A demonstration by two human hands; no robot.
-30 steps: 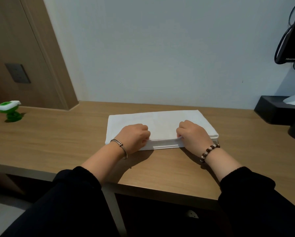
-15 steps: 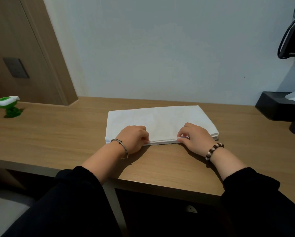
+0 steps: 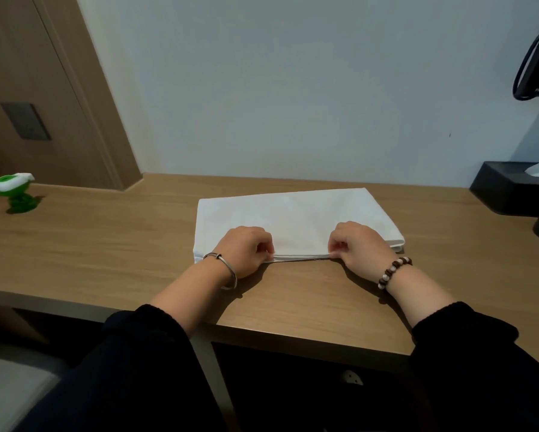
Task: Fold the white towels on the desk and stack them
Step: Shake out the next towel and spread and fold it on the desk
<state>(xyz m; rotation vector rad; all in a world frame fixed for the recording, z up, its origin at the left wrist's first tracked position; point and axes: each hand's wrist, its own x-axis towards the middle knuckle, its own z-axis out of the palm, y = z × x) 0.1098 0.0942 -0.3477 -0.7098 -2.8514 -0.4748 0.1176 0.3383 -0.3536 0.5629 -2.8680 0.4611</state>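
A plain pale wall (image 3: 293,88) rises behind the wooden table (image 3: 106,244), meeting a brown wood panel (image 3: 43,73) with a dark switch plate (image 3: 24,121) at the left, while a small green toy (image 3: 13,193) stands far left and a black box (image 3: 505,188) sits at the right in dim light.

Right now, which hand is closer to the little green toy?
Left. The green toy stands far left; the left hand pinches the towel nearer it, the right hand farther right.
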